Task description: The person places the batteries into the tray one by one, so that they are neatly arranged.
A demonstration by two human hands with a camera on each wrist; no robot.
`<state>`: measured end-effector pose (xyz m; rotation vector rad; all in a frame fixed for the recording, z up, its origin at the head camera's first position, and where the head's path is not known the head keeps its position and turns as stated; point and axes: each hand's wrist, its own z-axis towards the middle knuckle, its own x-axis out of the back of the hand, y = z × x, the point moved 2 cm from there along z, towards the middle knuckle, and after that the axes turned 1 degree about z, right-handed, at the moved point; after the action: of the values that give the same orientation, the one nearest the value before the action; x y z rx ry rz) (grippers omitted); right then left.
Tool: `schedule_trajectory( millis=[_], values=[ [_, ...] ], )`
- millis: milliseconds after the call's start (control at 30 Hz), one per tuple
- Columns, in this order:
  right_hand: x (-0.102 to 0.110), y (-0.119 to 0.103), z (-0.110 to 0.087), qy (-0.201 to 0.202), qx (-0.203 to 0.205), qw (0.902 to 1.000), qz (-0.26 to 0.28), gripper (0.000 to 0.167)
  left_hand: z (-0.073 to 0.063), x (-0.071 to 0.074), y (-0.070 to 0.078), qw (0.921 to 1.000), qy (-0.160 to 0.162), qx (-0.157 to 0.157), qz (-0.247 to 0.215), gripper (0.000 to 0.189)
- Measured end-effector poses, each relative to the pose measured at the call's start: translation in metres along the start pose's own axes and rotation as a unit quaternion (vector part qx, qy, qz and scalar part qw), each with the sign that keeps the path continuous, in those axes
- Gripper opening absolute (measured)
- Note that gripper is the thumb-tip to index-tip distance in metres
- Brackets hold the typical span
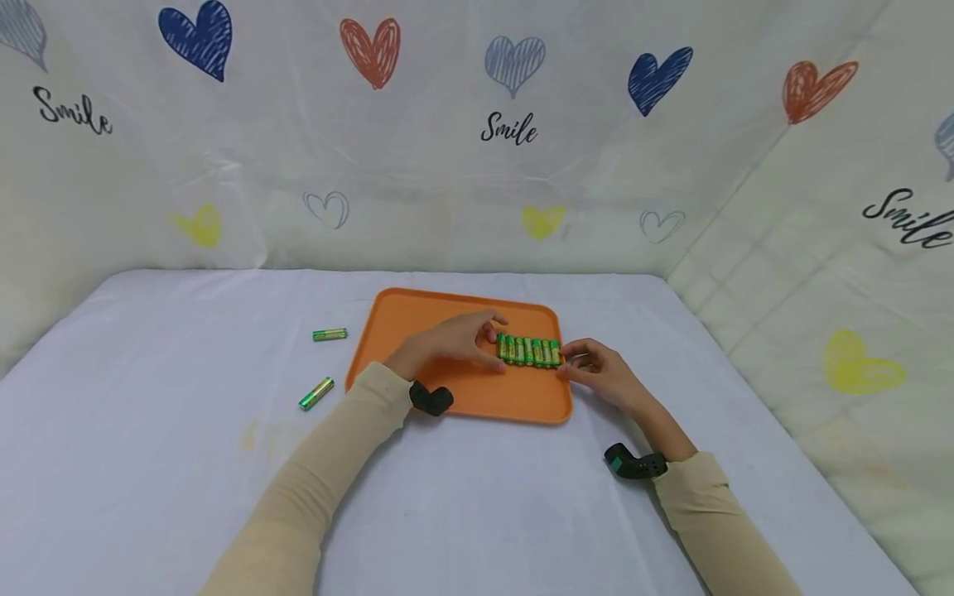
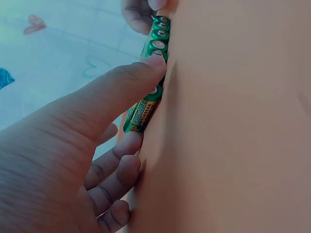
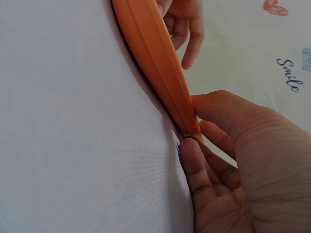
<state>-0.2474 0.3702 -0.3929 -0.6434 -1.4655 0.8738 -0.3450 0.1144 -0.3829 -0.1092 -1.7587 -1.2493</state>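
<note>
Several green-and-gold batteries (image 1: 528,351) stand side by side in a row on the right part of an orange tray (image 1: 462,397). At the row's left end is my left hand (image 1: 462,339), its thumb against the batteries' near ends and its index finger at their far side. The left wrist view shows that thumb lying over the batteries (image 2: 158,44), with the other fingers curled beside the tray floor. My right hand (image 1: 599,372) holds the row's right end between thumb and fingers, right at the tray rim (image 3: 163,68). That rim hides the batteries in the right wrist view.
Two loose batteries lie on the white-covered table left of the tray: one battery (image 1: 330,334) farther back, another battery (image 1: 316,394) nearer and slanted. A white sheet (image 1: 440,182) printed with hearts hangs behind the table. Each wrist wears a black band (image 1: 633,462).
</note>
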Motion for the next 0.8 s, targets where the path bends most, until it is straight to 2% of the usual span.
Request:
schedule_trajectory(
  millis=[167, 433, 800],
  values=[
    [0.0, -0.002, 0.0, -0.004, 0.004, 1.0, -0.002, 0.04, -0.006, 0.003, -0.002, 0.9997, -0.003, -0.009, -0.023, 0.073],
    [-0.002, -0.001, 0.001, -0.008, 0.006, 0.9999, -0.005, 0.041, -0.017, 0.008, -0.006, 0.9984, -0.011, -0.002, -0.056, 0.069],
    [0.0, -0.003, -0.002, -0.007, 0.005, 0.9999, -0.008, 0.043, -0.03, 0.014, -0.005, 0.9984, -0.025, 0.01, -0.05, 0.063]
  ],
)
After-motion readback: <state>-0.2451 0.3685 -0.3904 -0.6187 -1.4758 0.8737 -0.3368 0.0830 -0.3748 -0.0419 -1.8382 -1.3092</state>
